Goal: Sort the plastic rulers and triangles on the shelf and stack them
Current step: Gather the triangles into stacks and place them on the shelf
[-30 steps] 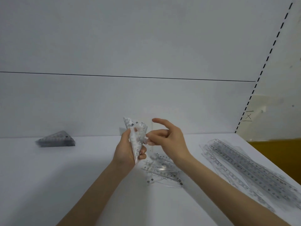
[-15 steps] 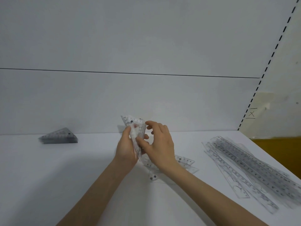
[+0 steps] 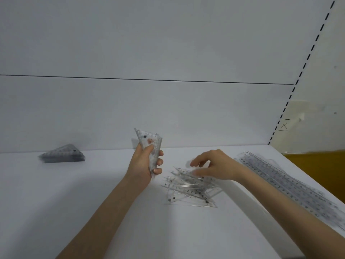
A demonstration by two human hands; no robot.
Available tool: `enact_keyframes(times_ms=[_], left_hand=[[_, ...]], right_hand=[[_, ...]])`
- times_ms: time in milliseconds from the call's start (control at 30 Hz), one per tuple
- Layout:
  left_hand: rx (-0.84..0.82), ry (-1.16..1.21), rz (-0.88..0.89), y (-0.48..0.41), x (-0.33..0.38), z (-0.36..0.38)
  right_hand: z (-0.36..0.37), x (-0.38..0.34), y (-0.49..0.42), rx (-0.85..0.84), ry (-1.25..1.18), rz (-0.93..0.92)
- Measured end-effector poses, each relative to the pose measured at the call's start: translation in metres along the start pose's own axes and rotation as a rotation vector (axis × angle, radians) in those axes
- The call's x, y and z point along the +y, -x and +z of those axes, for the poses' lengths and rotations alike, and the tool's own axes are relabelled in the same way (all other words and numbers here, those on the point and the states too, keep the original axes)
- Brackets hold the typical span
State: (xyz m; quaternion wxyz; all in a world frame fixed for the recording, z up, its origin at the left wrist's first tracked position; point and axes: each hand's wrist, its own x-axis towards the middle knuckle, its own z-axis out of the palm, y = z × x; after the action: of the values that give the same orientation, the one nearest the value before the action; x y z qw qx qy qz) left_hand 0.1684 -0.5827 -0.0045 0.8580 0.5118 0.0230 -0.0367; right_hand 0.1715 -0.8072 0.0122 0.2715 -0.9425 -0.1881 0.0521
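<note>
My left hand [image 3: 144, 165] grips a small bundle of clear plastic triangles [image 3: 149, 142], held upright above the white shelf [image 3: 74, 202]. To its right my right hand [image 3: 214, 165] hovers with loosely spread fingers over a loose pile of clear triangles [image 3: 188, 189], its fingertips at or just above the top pieces; it holds nothing. A neat dark stack of triangles [image 3: 62, 154] lies at the far left near the back wall. A long heap of straight rulers [image 3: 287, 182] runs along the shelf's right side.
The white back wall [image 3: 168, 113] rises directly behind the shelf. The shelf's right edge drops off beside the rulers, with a yellow-brown surface [image 3: 317, 169] beyond. Bare shelf lies between the left stack and my left hand.
My right hand has left the bundle in my left hand and dropped down to the right, over the loose pile. My left hand still holds the bundle.
</note>
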Motion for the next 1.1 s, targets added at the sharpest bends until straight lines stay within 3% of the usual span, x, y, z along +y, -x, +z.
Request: enact_keyframes(times_ms=[133, 667, 800, 967, 1100], left_hand=[[-0.008, -0.019, -0.003, -0.001, -0.002, 0.0], [-0.001, -0.025, 0.016, -0.003, 0.0, -0.004], [0.01, -0.019, 0.025, -0.002, 0.001, -0.005], [0.004, 0.043, 0.005, -0.003, 0.002, -0.007], [-0.002, 0.045, -0.008, -0.004, 0.002, -0.005]], right_hand=[[0.005, 0.005, 0.01, -0.081, 0.075, 0.068], [0.015, 0.005, -0.001, 0.104, 0.046, 0.047], [0.004, -0.001, -0.001, 0.119, -0.232, 0.045], [-0.014, -0.011, 0.005, 0.115, -0.779, 0.045], [-0.023, -0.023, 0.009, 0.092, -0.93, 0.013]])
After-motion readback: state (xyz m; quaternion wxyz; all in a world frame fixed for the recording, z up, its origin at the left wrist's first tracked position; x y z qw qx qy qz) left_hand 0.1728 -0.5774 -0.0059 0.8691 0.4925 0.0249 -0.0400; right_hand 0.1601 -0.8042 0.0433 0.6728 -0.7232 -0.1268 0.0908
